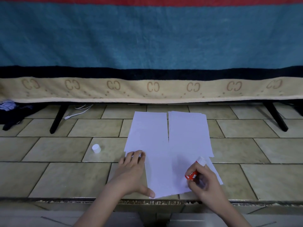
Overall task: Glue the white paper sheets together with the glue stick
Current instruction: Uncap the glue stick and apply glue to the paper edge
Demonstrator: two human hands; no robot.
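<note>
Glue stick (195,170), uncapped, sits pinched in my right hand (203,182); left hand (132,171) lies flat, pinning the sheet (164,169) — ease off and paper may skid or crease.

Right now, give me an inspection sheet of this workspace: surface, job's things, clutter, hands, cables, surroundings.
Surface: tiled floor, beige tiles with dark grout.
Job's things: two stacks of white paper lie side by side; a tilted sheet lies in front of them; the glue stick is uncapped, and its white cap stands on the floor left of the paper.
Clutter: dark clothing at far left.
Hands: left hand presses the sheet flat with its fingers spread; right hand grips the glue stick over the sheet.
Cables: white cable under the furniture.
Surroundings: striped blanket hangs over furniture with black legs.
</note>
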